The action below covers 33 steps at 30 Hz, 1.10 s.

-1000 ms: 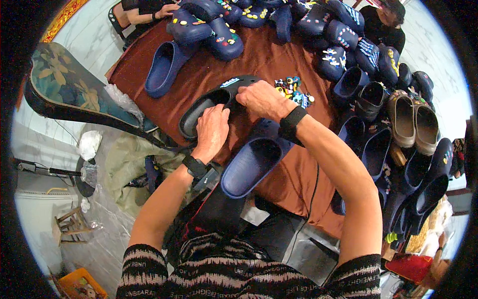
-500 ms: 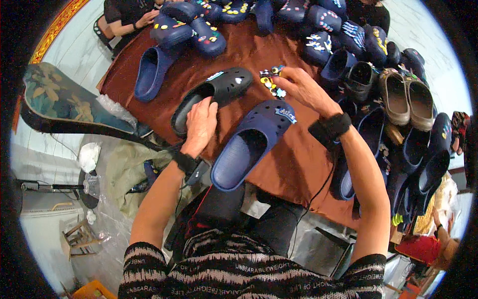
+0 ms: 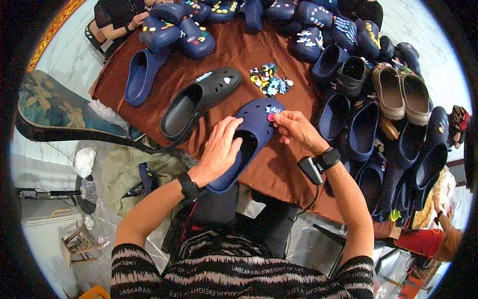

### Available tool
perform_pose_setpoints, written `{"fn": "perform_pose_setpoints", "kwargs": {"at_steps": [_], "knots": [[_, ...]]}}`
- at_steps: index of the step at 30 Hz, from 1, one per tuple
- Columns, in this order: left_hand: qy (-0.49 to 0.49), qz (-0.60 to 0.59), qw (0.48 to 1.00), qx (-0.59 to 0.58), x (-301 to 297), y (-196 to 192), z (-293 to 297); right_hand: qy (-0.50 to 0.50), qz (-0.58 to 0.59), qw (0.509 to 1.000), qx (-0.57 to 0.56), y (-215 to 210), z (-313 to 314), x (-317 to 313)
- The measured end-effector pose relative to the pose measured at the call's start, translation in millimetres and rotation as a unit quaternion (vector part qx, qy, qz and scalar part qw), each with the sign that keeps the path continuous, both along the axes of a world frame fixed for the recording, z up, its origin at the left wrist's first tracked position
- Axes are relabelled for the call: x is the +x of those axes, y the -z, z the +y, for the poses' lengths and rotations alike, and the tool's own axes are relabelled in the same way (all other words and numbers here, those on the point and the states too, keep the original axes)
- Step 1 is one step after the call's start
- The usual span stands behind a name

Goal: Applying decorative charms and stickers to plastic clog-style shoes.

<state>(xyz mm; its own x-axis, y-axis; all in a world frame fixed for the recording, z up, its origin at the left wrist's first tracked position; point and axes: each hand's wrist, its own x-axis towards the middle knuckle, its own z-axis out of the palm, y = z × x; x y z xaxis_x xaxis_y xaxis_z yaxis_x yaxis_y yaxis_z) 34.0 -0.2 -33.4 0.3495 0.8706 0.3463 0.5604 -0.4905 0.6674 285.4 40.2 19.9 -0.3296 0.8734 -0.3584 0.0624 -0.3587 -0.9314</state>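
Newly shifted from the black clog [image 3: 219, 85], left hand [image 3: 217, 149] lay over the navy clog [image 3: 250, 114], its hold unclear; right hand [image 3: 301, 130], earlier at the charm pile [image 3: 272, 79], pinched a pink charm [image 3: 271, 117] at the navy clog's toe. Navy clog: at the cloth's near edge, bearing a lettered charm [image 3: 273, 108]. Striped shirt [image 3: 239, 279]: lettered. Surface: brown satin cloth [image 3: 234, 47]. Room: veined pale tiles [image 3: 69, 47], wooden stool [image 3: 78, 245].
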Motion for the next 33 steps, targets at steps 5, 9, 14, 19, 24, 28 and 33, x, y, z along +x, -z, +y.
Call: {"fn": "perform_pose_setpoints", "kwargs": {"at_steps": [5,9,14,19,24,28,33], "knots": [[-0.002,-0.009,1.0,-0.022,3,-3,-2,-0.013,-0.07,0.997,-0.014,0,8,3],[-0.001,-0.011,1.0,-0.025,3,-4,0,-0.033,-0.05,0.998,-0.031,3,8,9],[-0.004,-0.012,1.0,-0.013,3,0,1,-0.058,-0.077,0.995,-0.025,1,-2,11],[-0.01,-0.005,1.0,-0.004,4,0,0,-0.073,-0.075,0.994,-0.027,3,-2,8],[-0.01,0.004,1.0,-0.012,5,-5,-2,-0.087,-0.113,0.99,-0.014,5,1,10],[-0.01,0.008,1.0,-0.015,5,-4,0,-0.083,-0.118,0.989,-0.017,8,2,10],[-0.01,0.007,1.0,-0.011,4,-3,-1,-0.009,-0.071,0.997,0.027,4,0,5]]}}
